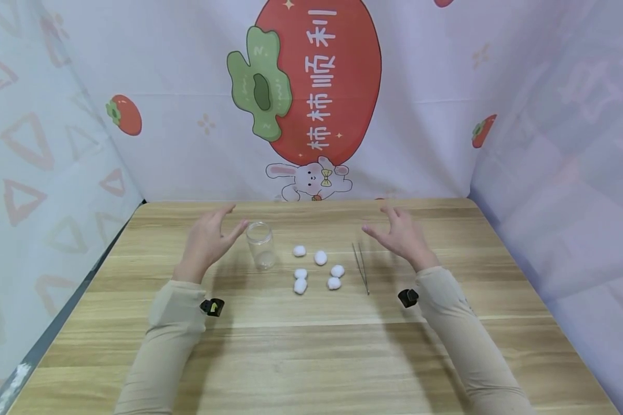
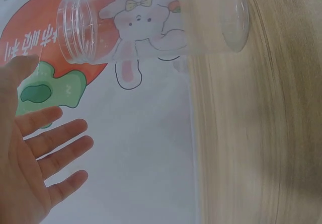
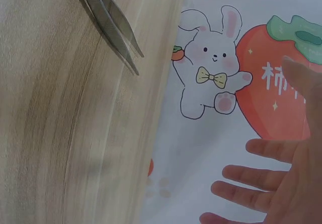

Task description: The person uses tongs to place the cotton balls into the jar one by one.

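A clear jar (image 1: 261, 246) with a threaded, lidless mouth stands upright on the table, just right of my left hand (image 1: 206, 242). That hand hovers with spread fingers, holding nothing; in the left wrist view the jar (image 2: 151, 25) is beyond its thumb. Several white cotton balls (image 1: 320, 257) lie loosely grouped in the middle. Right of them rest metal tweezers (image 1: 362, 270), tips pointing away from me. Over the table to the tweezers' right is my right hand (image 1: 402, 235), fingers apart and holding nothing. The right wrist view shows the tweezers' tips (image 3: 118, 35) near the table's back edge.
A wooden table (image 1: 301, 357) carries everything. Behind it hangs a white cloth backdrop (image 1: 187, 155) printed with a big persimmon and a rabbit, and similar cloth closes off the left and right sides. Small black wrist cameras (image 1: 213, 307) sit by both sleeves.
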Motion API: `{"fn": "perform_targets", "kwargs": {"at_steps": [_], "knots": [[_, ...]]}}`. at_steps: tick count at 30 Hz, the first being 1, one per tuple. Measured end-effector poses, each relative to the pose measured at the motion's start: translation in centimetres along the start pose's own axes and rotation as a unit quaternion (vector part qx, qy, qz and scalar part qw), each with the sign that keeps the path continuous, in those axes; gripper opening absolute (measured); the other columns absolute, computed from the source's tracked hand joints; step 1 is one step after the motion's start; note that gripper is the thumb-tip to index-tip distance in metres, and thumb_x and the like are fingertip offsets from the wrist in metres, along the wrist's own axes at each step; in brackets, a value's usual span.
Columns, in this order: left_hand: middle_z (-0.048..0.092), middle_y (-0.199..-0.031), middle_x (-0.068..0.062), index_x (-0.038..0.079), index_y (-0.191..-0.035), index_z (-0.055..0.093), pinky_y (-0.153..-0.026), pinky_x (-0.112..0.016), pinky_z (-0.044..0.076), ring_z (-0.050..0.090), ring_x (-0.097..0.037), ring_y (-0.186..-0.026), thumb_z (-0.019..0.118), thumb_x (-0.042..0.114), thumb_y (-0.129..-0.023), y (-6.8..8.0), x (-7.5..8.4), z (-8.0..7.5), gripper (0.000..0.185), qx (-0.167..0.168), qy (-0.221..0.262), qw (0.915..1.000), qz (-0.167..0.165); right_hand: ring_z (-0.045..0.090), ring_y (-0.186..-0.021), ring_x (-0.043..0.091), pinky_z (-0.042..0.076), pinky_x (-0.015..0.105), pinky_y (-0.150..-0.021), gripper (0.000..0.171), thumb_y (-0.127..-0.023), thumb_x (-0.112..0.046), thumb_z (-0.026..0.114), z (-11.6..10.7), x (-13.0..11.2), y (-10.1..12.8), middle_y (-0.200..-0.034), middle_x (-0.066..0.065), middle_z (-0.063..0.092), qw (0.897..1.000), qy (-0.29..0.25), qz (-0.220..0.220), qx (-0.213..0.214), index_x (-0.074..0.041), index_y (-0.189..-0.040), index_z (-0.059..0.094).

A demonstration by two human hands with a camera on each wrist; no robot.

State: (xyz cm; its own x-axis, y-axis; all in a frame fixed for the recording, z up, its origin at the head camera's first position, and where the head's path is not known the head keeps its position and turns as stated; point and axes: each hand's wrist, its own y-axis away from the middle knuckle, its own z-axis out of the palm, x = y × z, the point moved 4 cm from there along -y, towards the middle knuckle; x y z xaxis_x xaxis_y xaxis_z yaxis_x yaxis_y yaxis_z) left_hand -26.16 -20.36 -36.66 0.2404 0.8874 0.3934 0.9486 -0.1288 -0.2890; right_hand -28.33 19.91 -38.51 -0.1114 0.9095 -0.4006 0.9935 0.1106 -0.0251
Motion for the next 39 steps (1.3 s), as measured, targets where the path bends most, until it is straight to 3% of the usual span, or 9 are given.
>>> {"fn": "perform_targets", "kwargs": {"at_steps": [8, 23, 32, 39], "knots": [[0.060, -0.132, -0.022, 0.000, -0.134, 0.052, -0.108, -0.056, 0.046, 0.056, -0.040, -0.123, 0.056, 0.038, -0.097, 0.7, -0.2, 0.8, 0.053, 0.021, 0.048, 0.9986, 0.007, 0.039, -0.136, 0.049, 0.038, 0.063, -0.113, 0.080, -0.089, -0.053, 0.060, 1.1, 0.3, 0.4, -0.149, 0.028, 0.038, 0.999, -0.041, -0.004, -0.025, -0.002, -0.146, 0.034], [0.062, -0.129, -0.021, 0.002, -0.134, 0.052, -0.102, -0.056, 0.051, 0.059, -0.038, -0.118, 0.058, 0.031, -0.096, 1.8, -0.3, 1.9, 0.048, 0.013, 0.144, 0.9891, -0.025, 0.054, -0.123, 0.045, 0.051, 0.056, -0.102, 0.068, -0.093, -0.040, 0.060, 2.8, 0.6, 1.0, -0.136, 0.032, 0.052, 0.989, -0.126, 0.007, -0.076, 0.005, -0.141, 0.040], [0.064, -0.126, -0.021, 0.002, -0.130, 0.055, -0.101, -0.055, 0.052, 0.061, -0.037, -0.116, 0.060, 0.032, -0.096, 2.1, -0.3, 2.4, 0.046, 0.022, 0.182, 0.9824, -0.033, 0.058, -0.118, 0.044, 0.056, 0.051, -0.096, 0.062, -0.094, -0.036, 0.059, 3.7, 1.0, 1.2, -0.128, 0.032, 0.057, 0.986, -0.139, 0.015, -0.089, 0.008, -0.136, 0.044], [0.063, -0.126, -0.020, 0.002, -0.133, 0.053, -0.105, -0.054, 0.049, 0.058, -0.036, -0.119, 0.060, 0.034, -0.095, 2.5, -0.3, 3.1, 0.050, 0.007, 0.209, 0.9769, -0.042, 0.058, -0.114, 0.043, 0.056, 0.049, -0.092, 0.056, -0.097, -0.035, 0.055, 4.4, 1.1, 1.6, -0.125, 0.031, 0.058, 0.983, -0.133, 0.042, -0.117, 0.007, -0.134, 0.047]]}}
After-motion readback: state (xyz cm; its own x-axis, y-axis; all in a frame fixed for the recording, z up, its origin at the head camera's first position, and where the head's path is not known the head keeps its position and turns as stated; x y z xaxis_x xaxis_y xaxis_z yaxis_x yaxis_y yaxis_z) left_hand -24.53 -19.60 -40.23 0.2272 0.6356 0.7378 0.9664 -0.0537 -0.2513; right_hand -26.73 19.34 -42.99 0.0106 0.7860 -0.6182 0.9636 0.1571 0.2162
